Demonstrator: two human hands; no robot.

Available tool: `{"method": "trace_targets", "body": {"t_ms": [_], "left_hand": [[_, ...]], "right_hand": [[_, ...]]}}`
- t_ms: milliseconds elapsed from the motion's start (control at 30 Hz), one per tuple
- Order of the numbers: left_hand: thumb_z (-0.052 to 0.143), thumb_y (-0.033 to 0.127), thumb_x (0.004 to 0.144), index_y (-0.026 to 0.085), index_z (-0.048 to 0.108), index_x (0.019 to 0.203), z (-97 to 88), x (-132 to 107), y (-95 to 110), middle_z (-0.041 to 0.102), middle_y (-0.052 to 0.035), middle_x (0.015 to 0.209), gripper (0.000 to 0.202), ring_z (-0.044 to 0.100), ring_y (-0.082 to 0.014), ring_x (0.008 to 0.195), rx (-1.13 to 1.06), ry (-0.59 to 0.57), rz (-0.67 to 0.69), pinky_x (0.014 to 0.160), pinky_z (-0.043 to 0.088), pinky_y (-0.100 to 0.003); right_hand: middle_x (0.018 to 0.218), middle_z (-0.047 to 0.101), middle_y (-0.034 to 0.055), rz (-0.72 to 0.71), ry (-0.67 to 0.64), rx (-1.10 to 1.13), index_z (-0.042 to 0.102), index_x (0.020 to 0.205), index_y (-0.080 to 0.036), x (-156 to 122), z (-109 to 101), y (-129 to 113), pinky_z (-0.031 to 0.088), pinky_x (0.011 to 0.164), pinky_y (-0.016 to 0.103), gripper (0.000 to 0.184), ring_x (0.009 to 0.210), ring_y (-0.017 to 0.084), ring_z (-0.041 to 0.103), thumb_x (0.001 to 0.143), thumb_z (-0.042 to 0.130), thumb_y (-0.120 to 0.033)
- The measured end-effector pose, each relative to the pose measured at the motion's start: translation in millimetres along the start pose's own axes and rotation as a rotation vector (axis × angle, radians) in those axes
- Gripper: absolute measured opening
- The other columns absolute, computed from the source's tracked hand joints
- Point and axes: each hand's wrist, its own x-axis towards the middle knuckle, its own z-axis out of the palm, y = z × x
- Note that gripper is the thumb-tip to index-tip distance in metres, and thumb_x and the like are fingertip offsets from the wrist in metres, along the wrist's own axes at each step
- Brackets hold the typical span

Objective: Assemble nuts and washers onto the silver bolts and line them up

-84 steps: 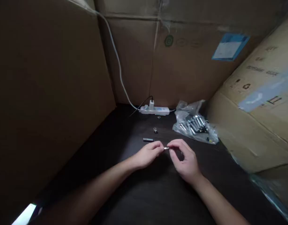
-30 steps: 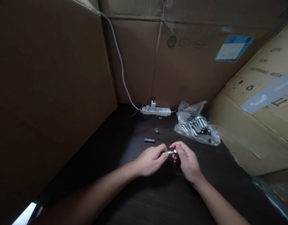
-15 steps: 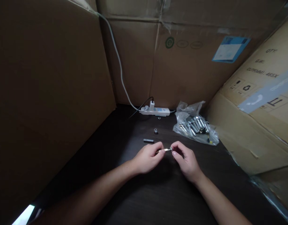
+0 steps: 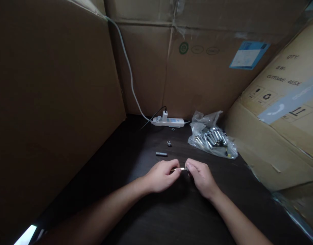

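Dark bench (image 4: 151, 219), and left hand (image 4: 161, 176) and right hand (image 4: 203, 178) pinch fingers round a metal rod (image 4: 182, 169) between them; beyond those fingers, tube (image 4: 161, 154), small hardware (image 4: 169, 144) and ring (image 4: 173, 129) lie loose: work looks midway.

Power strip (image 4: 173, 123) along surface's (image 4: 151, 217) far edge; bag (image 4: 202, 119) with bolts (image 4: 211, 137) inside, far right corner. Ring (image 4: 173, 129) before strip, then small parts (image 4: 169, 144), then tube (image 4: 161, 154); rod (image 4: 182, 169) between left hand (image 4: 163, 174), right hand (image 4: 200, 175).
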Motion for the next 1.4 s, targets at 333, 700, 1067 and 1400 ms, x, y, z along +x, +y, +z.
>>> {"method": "trace_targets", "body": {"t_ms": [333, 700, 1067, 1400], "left_hand": [[0.038, 0.034, 0.090, 0.018, 0.047, 0.075, -2.7, 1.4, -2.4, 0.046, 0.0044, 0.064, 0.023, 0.042, -0.0093, 0.059, 0.029, 0.019, -0.002, 0.057, 0.032, -0.020], [0.039, 0.033, 0.090, 0.019, 0.045, 0.075, -5.9, 1.0, -3.0, 0.044, 0.0054, 0.061, 0.021, 0.040, -0.0087, 0.056, 0.040, 0.036, 0.014, 0.055, 0.029, -0.020], [0.036, 0.034, 0.090, 0.018, 0.042, 0.071, -8.2, 4.8, -9.1, 0.044, 0.0044, 0.063, 0.026, 0.040, -0.0094, 0.059, -0.020, 0.074, -0.014, 0.056, 0.031, -0.020], [0.037, 0.034, 0.090, 0.018, 0.043, 0.072, -6.5, 5.6, -13.3, 0.044, 0.0044, 0.063, 0.025, 0.040, -0.0093, 0.059, -0.015, 0.081, 0.004, 0.055, 0.030, -0.020]], "right_hand": [[0.051, 0.039, -0.0028, 0.046, 0.017, 0.019, 0.038, 0.054, -0.020, 0.6, 3.9, -0.1, 0.030, 0.049, 0.024, 0.043, 0.050, 0.012, 0.039, 0.092, 0.034, -0.040], [0.051, 0.039, -0.0030, 0.028, 0.003, 0.039, 0.036, 0.054, -0.020, 0.8, 7.3, 3.3, 0.029, 0.050, 0.024, 0.043, 0.050, 0.011, 0.039, 0.093, 0.035, -0.037], [0.075, 0.054, -0.0007, -0.005, 0.019, 0.095, 0.052, 0.090, -0.019, 1.0, 5.9, -0.1, 0.040, 0.058, 0.023, 0.013, 0.062, 0.012, 0.049, 0.088, 0.044, -0.029], [0.069, 0.052, -0.0010, -0.024, 0.026, 0.033, 0.052, 0.080, -0.019, 1.5, 3.4, -1.7, 0.037, 0.057, 0.023, 0.018, 0.062, 0.012, 0.048, 0.090, 0.041, -0.029]]}}
